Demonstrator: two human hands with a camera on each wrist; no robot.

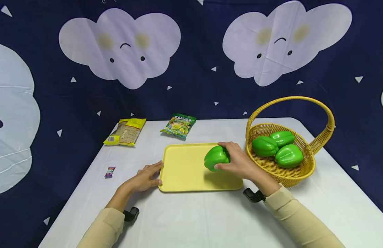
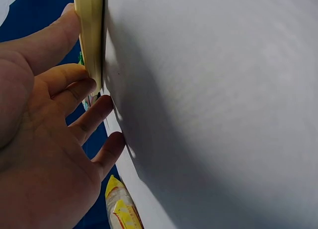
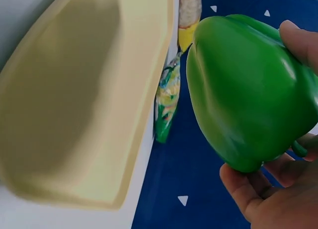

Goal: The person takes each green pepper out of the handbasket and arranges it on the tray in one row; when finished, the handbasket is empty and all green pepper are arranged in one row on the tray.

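My right hand [image 1: 238,161] grips a green bell pepper [image 1: 216,158] between thumb and fingers, over the right half of a yellow tray [image 1: 182,168]. In the right wrist view the bell pepper [image 3: 248,90] is held clear above the tray [image 3: 134,154], its stem end toward the palm. At the tray's left edge rests my left hand [image 1: 145,178], fingers spread and thumb by the near corner. The left wrist view has the thumb and fingertips of this hand [image 2: 59,119] right at the tray's rim [image 2: 90,40].
A wicker basket [image 1: 281,176] with a tall handle stands right of the tray, holding three green bell peppers [image 1: 289,156]. Behind lie a green snack bag [image 1: 179,125] and a yellow bag with a clear window [image 1: 126,132]. A small purple packet [image 1: 110,172] lies at left.
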